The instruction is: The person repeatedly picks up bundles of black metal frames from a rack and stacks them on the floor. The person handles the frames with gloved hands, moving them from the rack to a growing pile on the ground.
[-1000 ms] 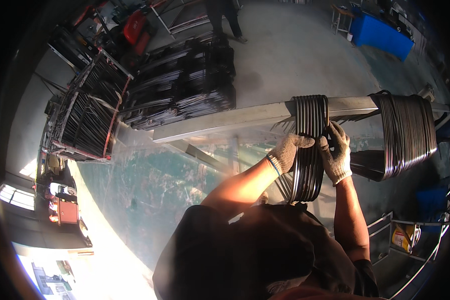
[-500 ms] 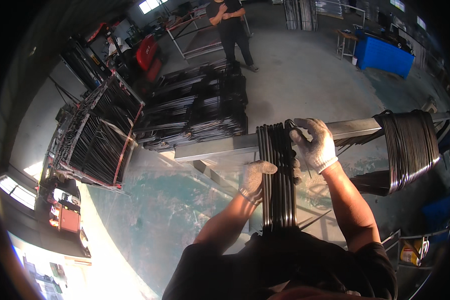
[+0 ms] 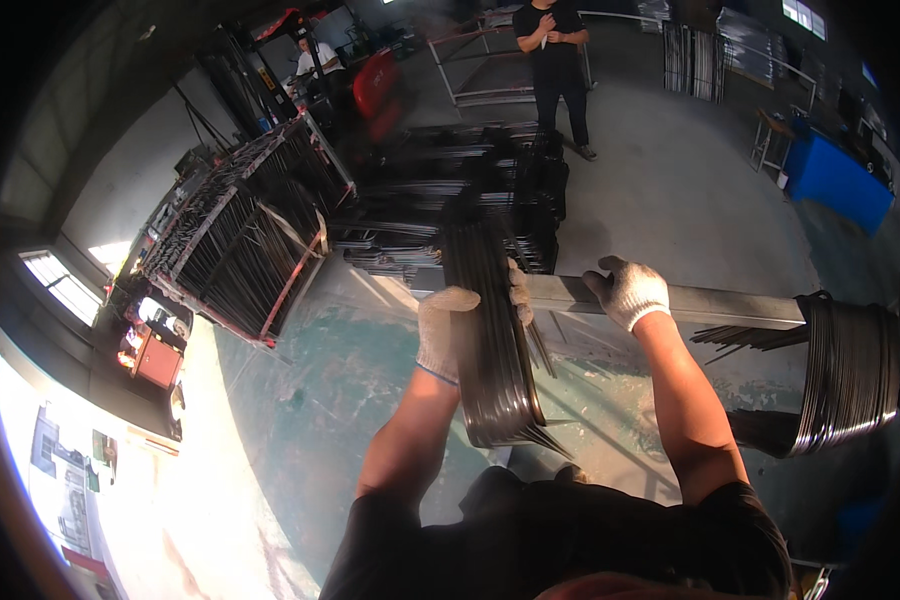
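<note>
My left hand [image 3: 444,330], in a pale knitted glove, grips a bundle of bent black metal rods [image 3: 496,360]. Its thumb lies on the near left side of the rods and its fingertips show at their right side. The bundle hangs at the left part of a square metal beam [image 3: 710,304], its lower end bent toward me. To the right of it, my right hand [image 3: 632,293], gloved too, is at the beam with thumb and fingers apart and nothing seen in it. Whether it touches the beam I cannot tell.
Another bundle of bent rods [image 3: 852,365] hangs at the beam's right end. Beyond the beam lie stacked black rod frames [image 3: 410,200], with a filled metal rack [image 3: 240,240] to their left. A person [image 3: 558,75] stands behind; another sits by a red forklift [image 3: 375,95].
My left hand has carried the rod bundle leftward along the beam, and its lower end has swung out. The right hand has come away from the bundle. My view has turned a little.
</note>
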{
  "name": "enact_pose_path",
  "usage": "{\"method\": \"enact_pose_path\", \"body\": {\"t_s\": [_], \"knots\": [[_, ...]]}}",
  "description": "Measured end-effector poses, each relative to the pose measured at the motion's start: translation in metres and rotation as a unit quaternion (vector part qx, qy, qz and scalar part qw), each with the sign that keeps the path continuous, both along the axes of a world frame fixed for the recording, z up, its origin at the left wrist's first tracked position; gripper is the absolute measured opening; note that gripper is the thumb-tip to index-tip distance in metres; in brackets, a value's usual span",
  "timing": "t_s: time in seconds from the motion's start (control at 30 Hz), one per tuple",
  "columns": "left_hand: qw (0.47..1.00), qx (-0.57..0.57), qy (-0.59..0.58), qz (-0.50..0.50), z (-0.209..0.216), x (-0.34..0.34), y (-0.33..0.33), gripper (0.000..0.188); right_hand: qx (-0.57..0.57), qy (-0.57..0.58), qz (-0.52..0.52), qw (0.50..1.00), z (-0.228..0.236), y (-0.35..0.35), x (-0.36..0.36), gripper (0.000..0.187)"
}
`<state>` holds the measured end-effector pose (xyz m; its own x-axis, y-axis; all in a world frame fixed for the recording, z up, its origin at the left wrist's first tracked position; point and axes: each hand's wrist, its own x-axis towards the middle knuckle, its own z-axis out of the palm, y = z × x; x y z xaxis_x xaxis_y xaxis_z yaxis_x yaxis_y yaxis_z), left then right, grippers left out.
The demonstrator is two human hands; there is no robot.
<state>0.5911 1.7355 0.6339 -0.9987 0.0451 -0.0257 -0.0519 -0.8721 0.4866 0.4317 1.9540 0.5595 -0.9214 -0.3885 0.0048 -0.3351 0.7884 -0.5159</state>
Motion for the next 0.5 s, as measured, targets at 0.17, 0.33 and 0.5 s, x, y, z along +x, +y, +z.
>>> {"method": "enact_pose_path", "body": {"t_s": [0.17, 0.33, 0.5], "knots": [[0.998, -0.017, 0.035, 0.056, -0.011, 0.009, -0.091, 0.074, -0.005, -0.028, 0.065, 0.997, 0.006, -0.063, -0.030, 0.069], [0.996, -0.026, 0.058, 0.068, -0.013, 0.004, -0.173, 0.079, 0.000, -0.041, 0.128, 0.991, 0.024, -0.211, -0.102, 0.088], [0.997, 0.011, 0.063, 0.043, -0.025, -0.013, -0.280, 0.079, 0.117, -0.137, 0.147, 0.973, 0.005, -0.321, -0.176, 0.092]]}}
